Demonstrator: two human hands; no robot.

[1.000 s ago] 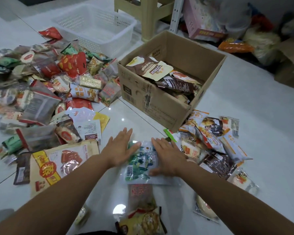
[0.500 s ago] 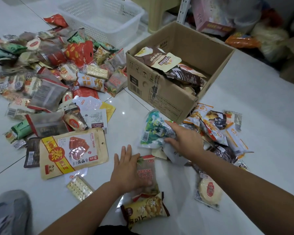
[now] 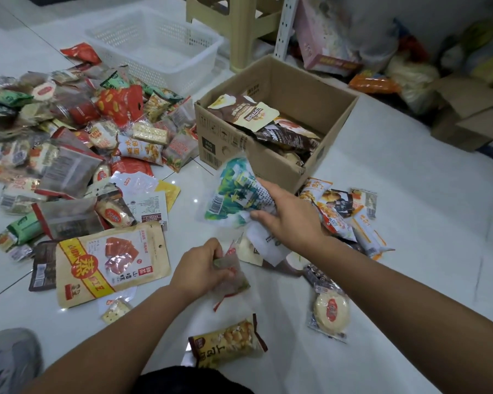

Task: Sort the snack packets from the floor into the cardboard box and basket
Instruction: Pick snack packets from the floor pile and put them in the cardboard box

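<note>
The white tiled floor (image 3: 410,211) carries a cardboard box (image 3: 305,89) at centre, a basket (image 3: 168,72) upper left, and snack packets (image 3: 69,166) heaped left.

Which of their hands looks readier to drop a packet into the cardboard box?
The right hand, probably: it grips the green-and-white packet raised just beside the cardboard box. The left hand holds a clear packet lower and farther from it.

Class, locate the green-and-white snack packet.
Head view, centre: the green-and-white snack packet is in the right hand, just before the cardboard box.
</note>
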